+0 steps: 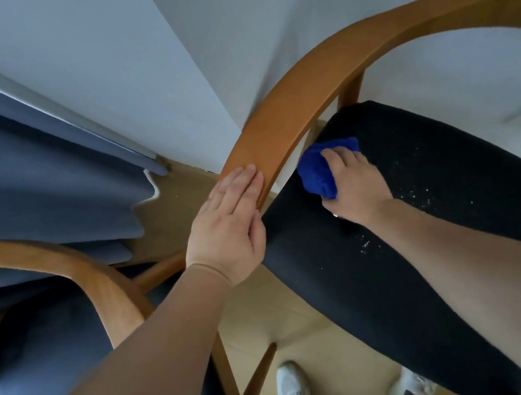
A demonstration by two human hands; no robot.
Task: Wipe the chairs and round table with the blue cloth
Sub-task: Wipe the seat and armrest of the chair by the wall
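Left hand [226, 219] flat on curved wooden armrest [274, 125]; right hand [355, 187] grips one bunched blue cloth [316, 173] at black seat [441, 183] edge; second chair [100, 281] close.

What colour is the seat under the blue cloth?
The padded chair seat is black with white specks; head view.

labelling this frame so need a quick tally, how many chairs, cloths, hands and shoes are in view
chairs: 2, near chair, left chair
blue cloth: 1
hands: 2, left hand, right hand
white shoes: 2
total: 7
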